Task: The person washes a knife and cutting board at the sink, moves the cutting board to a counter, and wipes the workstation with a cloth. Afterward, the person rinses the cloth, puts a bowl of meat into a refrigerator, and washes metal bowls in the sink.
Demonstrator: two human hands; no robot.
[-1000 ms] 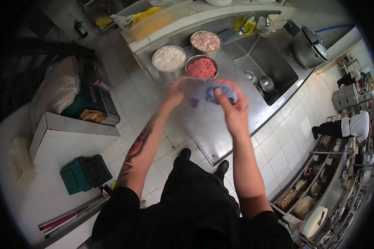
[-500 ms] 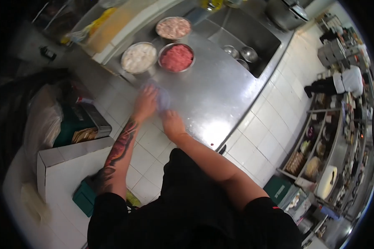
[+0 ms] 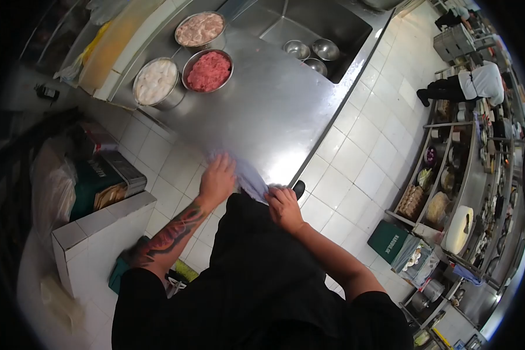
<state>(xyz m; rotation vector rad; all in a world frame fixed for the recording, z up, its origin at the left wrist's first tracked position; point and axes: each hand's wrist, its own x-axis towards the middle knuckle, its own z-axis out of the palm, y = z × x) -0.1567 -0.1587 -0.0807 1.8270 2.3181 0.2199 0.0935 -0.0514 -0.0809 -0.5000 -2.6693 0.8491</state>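
Observation:
A bluish-grey cloth (image 3: 252,179) is stretched between my hands at the near edge of the steel counter (image 3: 256,111). My left hand (image 3: 219,178) grips its left end, the fingers partly over the cloth. At the other end my right hand (image 3: 284,207) pinches a corner, close to my black clothing. Farther up the counter stand three round metal containers: one with ground red meat (image 3: 209,71), one with pale pink meat pieces (image 3: 199,29), and one with whitish pieces (image 3: 156,83). None of them is touched by my hands.
A steel sink (image 3: 303,26) at the back holds several metal bowls (image 3: 325,50). To the left, a tiled ledge (image 3: 99,224) carries green boxes. Over on the right, a person in a white top (image 3: 481,83) bends at long shelves (image 3: 443,175) of food containers.
Both hands have drawn the cloth toward my body and to the right, to the counter's near edge. My hands are farther apart. The camera view has shifted.

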